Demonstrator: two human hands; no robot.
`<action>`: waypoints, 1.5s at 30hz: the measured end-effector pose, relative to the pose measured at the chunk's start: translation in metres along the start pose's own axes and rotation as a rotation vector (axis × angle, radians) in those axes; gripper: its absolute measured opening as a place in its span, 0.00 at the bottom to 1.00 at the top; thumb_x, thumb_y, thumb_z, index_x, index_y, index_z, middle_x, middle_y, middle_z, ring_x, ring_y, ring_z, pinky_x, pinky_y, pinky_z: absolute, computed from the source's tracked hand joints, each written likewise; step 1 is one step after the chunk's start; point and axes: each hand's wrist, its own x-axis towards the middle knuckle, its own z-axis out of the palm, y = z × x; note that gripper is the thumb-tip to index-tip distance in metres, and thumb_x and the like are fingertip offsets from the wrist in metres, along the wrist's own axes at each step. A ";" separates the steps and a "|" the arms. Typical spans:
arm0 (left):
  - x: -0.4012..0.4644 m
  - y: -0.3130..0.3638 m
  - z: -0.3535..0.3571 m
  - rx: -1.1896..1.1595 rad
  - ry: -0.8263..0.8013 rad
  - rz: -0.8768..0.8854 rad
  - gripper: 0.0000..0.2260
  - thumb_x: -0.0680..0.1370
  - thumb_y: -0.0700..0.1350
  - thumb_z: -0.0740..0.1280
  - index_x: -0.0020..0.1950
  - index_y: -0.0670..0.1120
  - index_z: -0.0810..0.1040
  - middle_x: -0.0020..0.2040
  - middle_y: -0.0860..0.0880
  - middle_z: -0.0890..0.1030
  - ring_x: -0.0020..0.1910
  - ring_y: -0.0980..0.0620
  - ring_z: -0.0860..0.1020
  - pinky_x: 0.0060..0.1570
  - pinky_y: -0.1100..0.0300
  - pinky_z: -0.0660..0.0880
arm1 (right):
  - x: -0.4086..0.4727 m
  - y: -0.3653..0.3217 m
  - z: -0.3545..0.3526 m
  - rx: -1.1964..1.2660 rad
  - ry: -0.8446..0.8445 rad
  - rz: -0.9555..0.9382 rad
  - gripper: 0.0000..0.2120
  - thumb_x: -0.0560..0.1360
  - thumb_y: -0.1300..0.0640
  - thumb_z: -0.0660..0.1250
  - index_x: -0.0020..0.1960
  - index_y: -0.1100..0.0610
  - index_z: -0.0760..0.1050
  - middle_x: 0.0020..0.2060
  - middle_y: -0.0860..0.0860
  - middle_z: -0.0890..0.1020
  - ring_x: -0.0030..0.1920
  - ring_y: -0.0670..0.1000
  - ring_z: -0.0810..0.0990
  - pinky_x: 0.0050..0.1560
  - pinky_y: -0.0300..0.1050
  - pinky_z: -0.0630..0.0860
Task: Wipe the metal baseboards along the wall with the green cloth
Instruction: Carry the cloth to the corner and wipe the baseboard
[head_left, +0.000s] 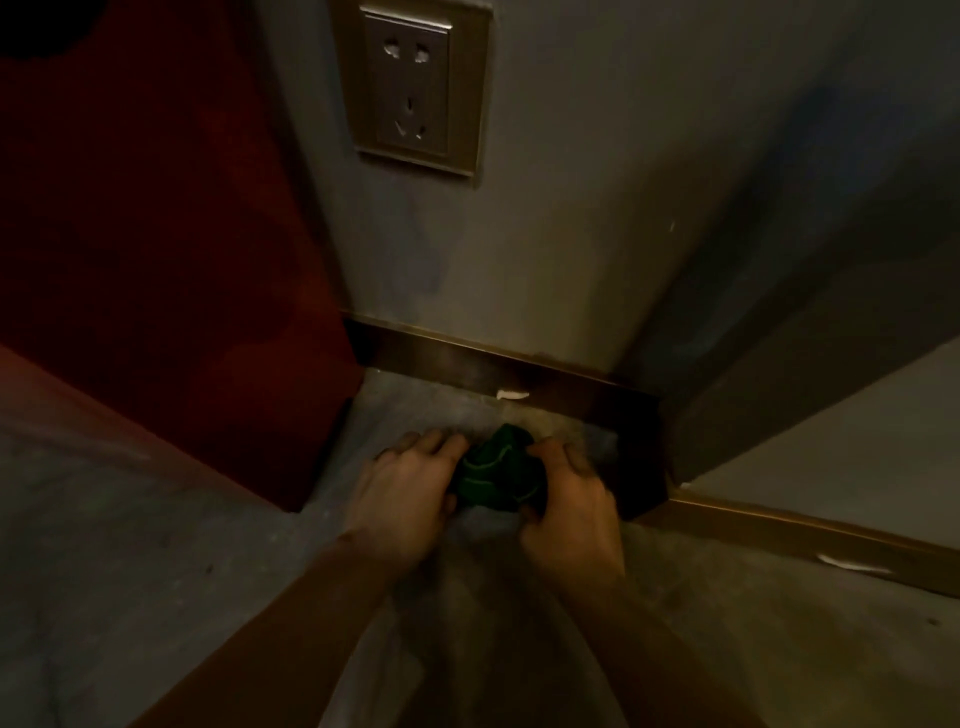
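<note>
A crumpled dark green cloth (497, 475) sits low over the grey floor, held between both hands. My left hand (405, 493) grips its left side, my right hand (574, 499) grips its right side. The dark metal baseboard (467, 364) runs along the foot of the grey wall just beyond the cloth, apart from it. It turns a corner at the right and continues as a brass-coloured strip (810, 540) toward the lower right. White scraps or smears mark both strips.
A dark red panel (171, 270) closes in the left side. A metal wall socket (410, 88) sits high on the wall. A grey wall block (779, 338) juts out at right. The space is dim and narrow.
</note>
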 end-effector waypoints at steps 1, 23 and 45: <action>0.004 -0.001 0.004 -0.010 0.017 0.010 0.28 0.78 0.49 0.68 0.76 0.53 0.62 0.72 0.49 0.70 0.69 0.47 0.69 0.65 0.50 0.70 | 0.004 0.004 0.002 0.013 0.023 -0.003 0.27 0.70 0.59 0.73 0.66 0.50 0.70 0.62 0.51 0.76 0.58 0.54 0.78 0.55 0.49 0.78; 0.028 0.000 0.053 -0.260 0.171 0.128 0.23 0.70 0.48 0.74 0.63 0.54 0.71 0.59 0.51 0.78 0.57 0.50 0.75 0.50 0.61 0.67 | 0.036 0.006 0.033 0.132 0.116 -0.071 0.36 0.63 0.51 0.76 0.68 0.48 0.69 0.61 0.47 0.71 0.59 0.50 0.74 0.54 0.41 0.72; 0.025 -0.043 0.079 0.098 0.041 0.030 0.61 0.62 0.86 0.49 0.81 0.44 0.40 0.81 0.41 0.38 0.78 0.43 0.32 0.76 0.38 0.36 | 0.048 0.008 0.027 -0.394 -0.071 -0.352 0.33 0.71 0.42 0.70 0.73 0.40 0.61 0.70 0.49 0.62 0.67 0.55 0.62 0.57 0.51 0.75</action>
